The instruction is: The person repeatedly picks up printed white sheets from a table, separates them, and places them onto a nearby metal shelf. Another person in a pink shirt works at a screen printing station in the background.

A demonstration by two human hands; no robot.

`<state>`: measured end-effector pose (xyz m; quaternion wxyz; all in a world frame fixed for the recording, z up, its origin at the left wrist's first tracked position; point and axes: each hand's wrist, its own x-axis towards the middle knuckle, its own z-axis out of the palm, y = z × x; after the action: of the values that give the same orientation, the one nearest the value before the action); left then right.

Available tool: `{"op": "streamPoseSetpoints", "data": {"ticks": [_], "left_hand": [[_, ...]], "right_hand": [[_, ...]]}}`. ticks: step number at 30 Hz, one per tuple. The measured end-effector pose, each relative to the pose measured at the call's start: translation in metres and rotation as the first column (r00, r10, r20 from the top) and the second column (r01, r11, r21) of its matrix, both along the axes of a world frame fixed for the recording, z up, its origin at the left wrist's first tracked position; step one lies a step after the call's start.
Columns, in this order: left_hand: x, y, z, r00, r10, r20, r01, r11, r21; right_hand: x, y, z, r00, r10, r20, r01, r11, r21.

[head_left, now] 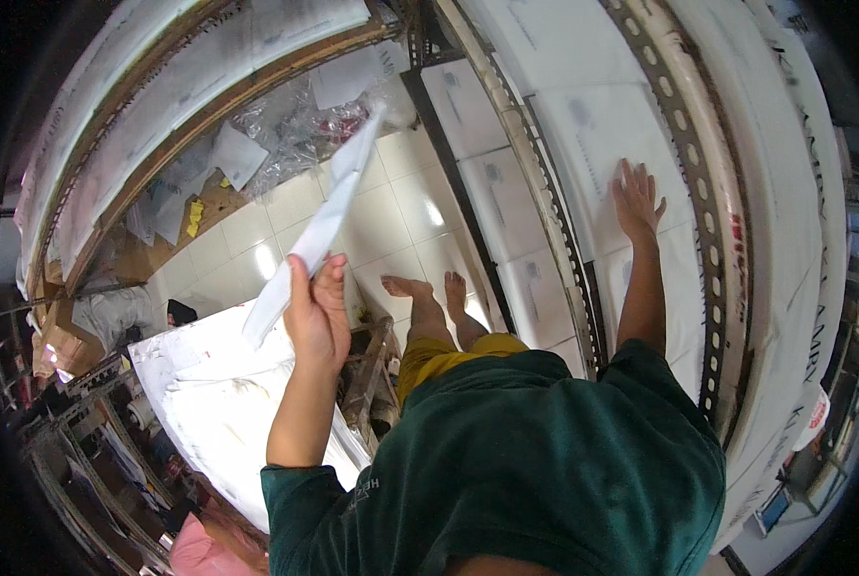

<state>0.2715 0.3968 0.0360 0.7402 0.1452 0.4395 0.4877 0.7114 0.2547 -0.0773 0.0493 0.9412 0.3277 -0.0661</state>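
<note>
Now left hand pinches white packet above aisle; right hand spread over packages near slotted edge.

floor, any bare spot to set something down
Bare tiles lie between the feet, the plastic and the right shelf; the white strip in the left hand hides some in this view. It is crowded beside the left shelf, with plastic and papers, and on the right shelf, where white packs sit edge to edge around the right hand.
</note>
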Motion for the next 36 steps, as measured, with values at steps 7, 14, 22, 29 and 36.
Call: {"op": "streamPoseSetpoints", "data": {"ticks": [7,14,22,29,36], "left_hand": [[-0.013,-0.012,0.007,0.994,-0.084,0.069,0.092,0.987,-0.133],[-0.023,-0.035,0.045,0.989,-0.124,0.083,0.129,0.990,-0.049],[-0.018,-0.092,0.071,0.984,-0.069,0.162,0.067,0.998,0.013],[-0.020,-0.096,0.040,0.936,-0.028,0.350,-0.001,0.997,0.083],[-0.019,-0.152,0.030,0.920,-0.150,0.363,0.132,0.988,0.075]], "right_hand": [[0.007,-0.002,-0.001,0.984,0.043,-0.171,-0.023,0.993,0.119],[-0.008,0.009,-0.010,0.995,-0.068,-0.075,0.097,0.849,0.519],[-0.152,0.080,0.068,0.939,0.334,-0.079,0.024,0.165,0.986],[-0.288,0.028,0.166,0.488,0.865,-0.117,-0.175,0.228,0.958],[-0.333,-0.018,0.160,0.487,0.870,-0.079,-0.225,0.212,0.951]]}}
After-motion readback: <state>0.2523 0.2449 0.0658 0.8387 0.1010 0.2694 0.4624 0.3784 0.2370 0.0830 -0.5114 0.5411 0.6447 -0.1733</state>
